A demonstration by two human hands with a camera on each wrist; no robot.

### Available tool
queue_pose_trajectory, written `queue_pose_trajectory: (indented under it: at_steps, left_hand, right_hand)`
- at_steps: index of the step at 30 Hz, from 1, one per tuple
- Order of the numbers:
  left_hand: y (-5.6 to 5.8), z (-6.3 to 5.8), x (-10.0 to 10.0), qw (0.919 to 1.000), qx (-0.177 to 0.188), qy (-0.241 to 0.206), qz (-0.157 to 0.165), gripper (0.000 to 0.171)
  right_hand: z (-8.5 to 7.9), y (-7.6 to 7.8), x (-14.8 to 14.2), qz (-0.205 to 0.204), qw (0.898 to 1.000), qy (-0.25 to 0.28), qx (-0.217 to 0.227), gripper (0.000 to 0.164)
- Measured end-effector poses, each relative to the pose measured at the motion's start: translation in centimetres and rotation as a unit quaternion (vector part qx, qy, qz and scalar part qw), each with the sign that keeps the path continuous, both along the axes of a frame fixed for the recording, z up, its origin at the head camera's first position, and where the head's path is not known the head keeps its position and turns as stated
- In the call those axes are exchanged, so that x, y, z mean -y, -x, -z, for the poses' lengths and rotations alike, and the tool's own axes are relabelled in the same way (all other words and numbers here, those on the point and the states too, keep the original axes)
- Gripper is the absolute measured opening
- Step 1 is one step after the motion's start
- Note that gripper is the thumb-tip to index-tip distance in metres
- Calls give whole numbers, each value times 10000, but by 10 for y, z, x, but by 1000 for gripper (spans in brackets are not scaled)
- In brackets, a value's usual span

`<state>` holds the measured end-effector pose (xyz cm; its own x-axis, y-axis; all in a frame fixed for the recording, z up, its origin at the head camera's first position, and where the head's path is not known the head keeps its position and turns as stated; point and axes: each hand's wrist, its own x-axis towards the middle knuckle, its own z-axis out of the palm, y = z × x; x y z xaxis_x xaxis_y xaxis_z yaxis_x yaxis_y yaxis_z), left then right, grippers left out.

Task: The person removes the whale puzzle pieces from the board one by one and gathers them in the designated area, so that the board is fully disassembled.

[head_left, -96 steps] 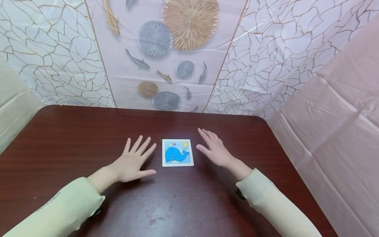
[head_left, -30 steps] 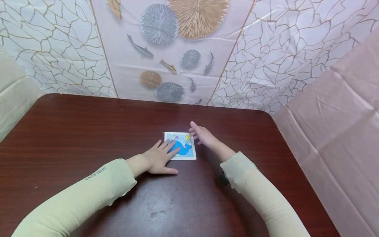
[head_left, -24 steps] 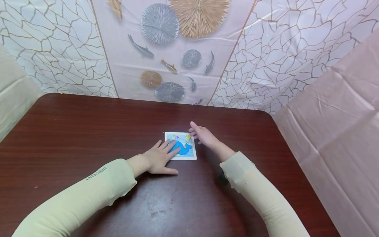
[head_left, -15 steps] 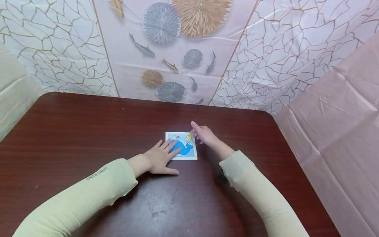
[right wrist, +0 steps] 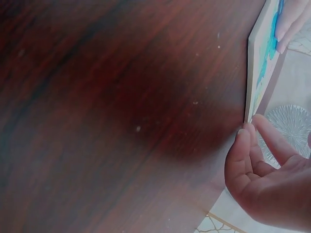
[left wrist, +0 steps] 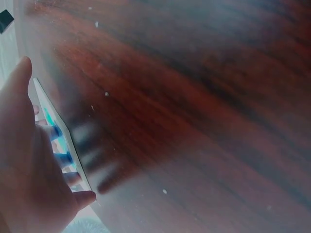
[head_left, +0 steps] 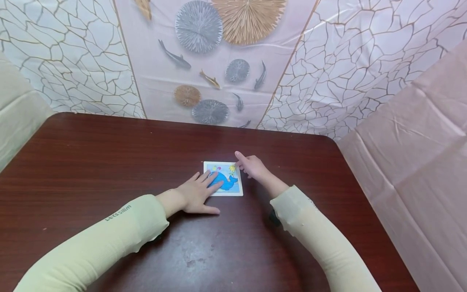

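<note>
A square white-framed whale picture puzzle (head_left: 229,185) lies flat on the dark wooden table. It shows a blue whale and a yellow sun. My left hand (head_left: 197,196) rests over its left part, fingers spread and fairly straight, hiding the whale's head. At the far right corner, beside the sun, is my right hand (head_left: 253,167). In the right wrist view one fairly straight finger (right wrist: 274,141) of it reaches the puzzle's corner, while the other fingers bend loosely beside the edge. The thumb mostly falls outside that view. Seen from the left wrist, the puzzle (left wrist: 77,158) appears edge-on behind the fingers.
The brown table (head_left: 109,162) has a rounded far edge. Behind it hangs a patterned cloth (head_left: 219,89) with fish and round motifs. A plain pinkish cloth (head_left: 419,162) borders the right side.
Since the oldest frame, my left hand has moved right onto the puzzle, and my right hand has come to its far right corner. Over the last second the right fingers have shifted only slightly.
</note>
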<state>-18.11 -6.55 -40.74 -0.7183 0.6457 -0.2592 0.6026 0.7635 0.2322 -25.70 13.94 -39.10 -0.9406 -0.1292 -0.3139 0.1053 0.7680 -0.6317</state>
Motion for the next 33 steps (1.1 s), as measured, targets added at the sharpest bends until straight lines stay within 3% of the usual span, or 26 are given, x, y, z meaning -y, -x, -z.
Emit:
queue_pose_trajectory:
  at_steps: [12,21,29,33]
  left_hand:
    - [2,1,1,10000,18,49,-9,84]
    - [1,-1,-1,10000,-85,44,23,83]
    - [2,-1,-1,9999,-73,96,9,84]
    - [3,-1,-1,9999,-41,141,-17,84]
  right_hand:
    - [0,2,2,-27,9997,-212,73,62]
    - [2,14,4,21,9992,-188,363,61]
    - [-1,15,6,105,9976,143,668,61]
    - [-3,13,8,44,9980,168,615,61]
